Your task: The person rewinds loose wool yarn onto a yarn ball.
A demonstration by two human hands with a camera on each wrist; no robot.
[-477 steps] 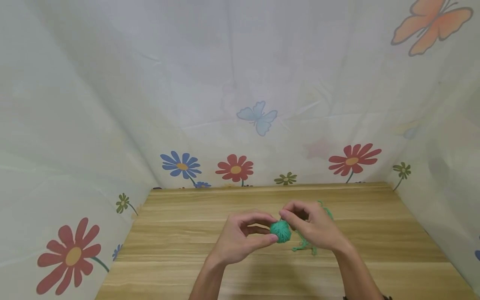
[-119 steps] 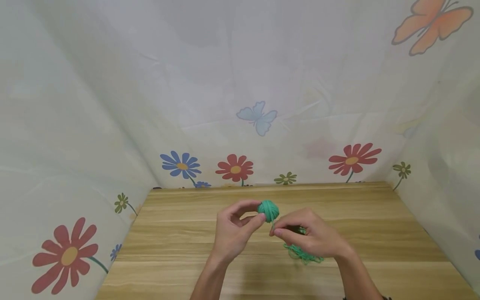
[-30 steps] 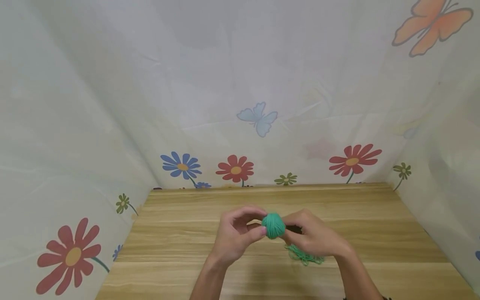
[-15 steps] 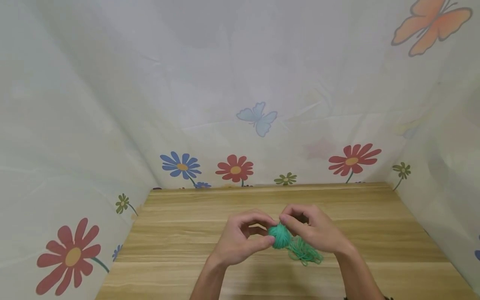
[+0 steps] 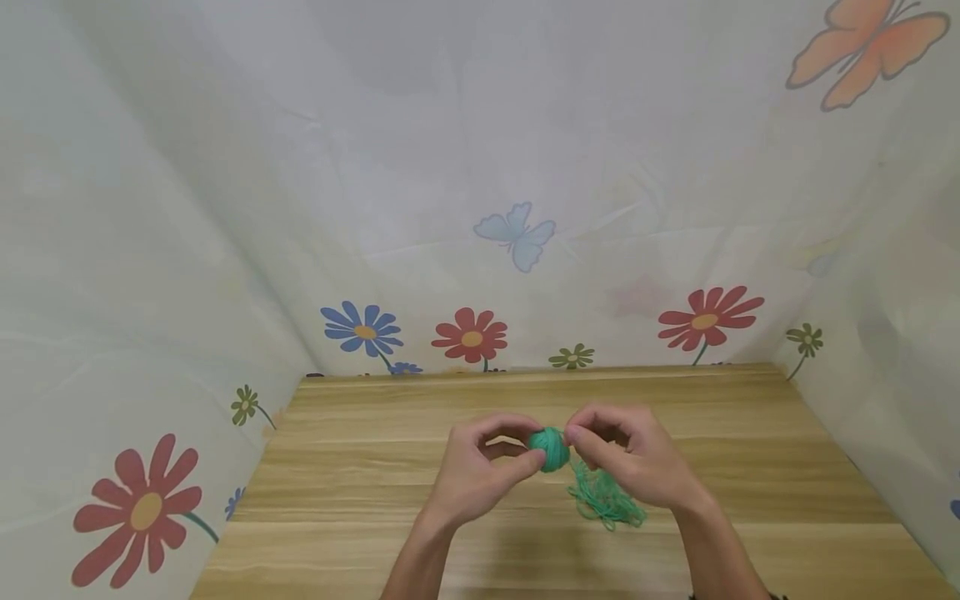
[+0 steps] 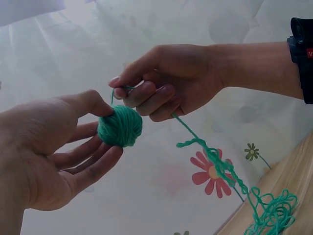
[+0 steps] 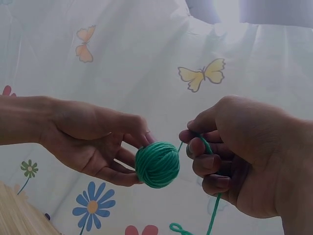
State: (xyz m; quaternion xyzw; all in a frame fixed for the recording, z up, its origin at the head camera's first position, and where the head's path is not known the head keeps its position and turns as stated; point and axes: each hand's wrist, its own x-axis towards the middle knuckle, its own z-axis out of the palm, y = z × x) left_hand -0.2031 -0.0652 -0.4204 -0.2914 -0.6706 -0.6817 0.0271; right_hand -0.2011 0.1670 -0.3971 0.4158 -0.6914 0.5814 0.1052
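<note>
A small ball of green yarn (image 5: 551,450) is held above the table between the thumb and fingertips of my left hand (image 5: 480,471). Just right of it, my right hand (image 5: 633,454) pinches the yarn strand between thumb and forefinger. In the right wrist view a short strand (image 7: 180,147) runs from the ball (image 7: 157,165) to those fingertips, then passes through the curled fingers and leaves below the palm. The left wrist view shows the strand (image 6: 186,126) hanging down, partly tangled, to a loose heap of green yarn (image 6: 276,210). This heap (image 5: 606,498) lies on the table below my right hand.
The wood-grain table (image 5: 375,500) ends at a pale curtain (image 5: 420,167) printed with flowers and butterflies, which also rises on the left and right sides. A dark band (image 6: 303,58) sits on the right wrist.
Over the frames the yarn ball has grown slightly and turned in the left hand. The right hand has circled it repeatedly with the strand, and since half a second ago moved slightly right.
</note>
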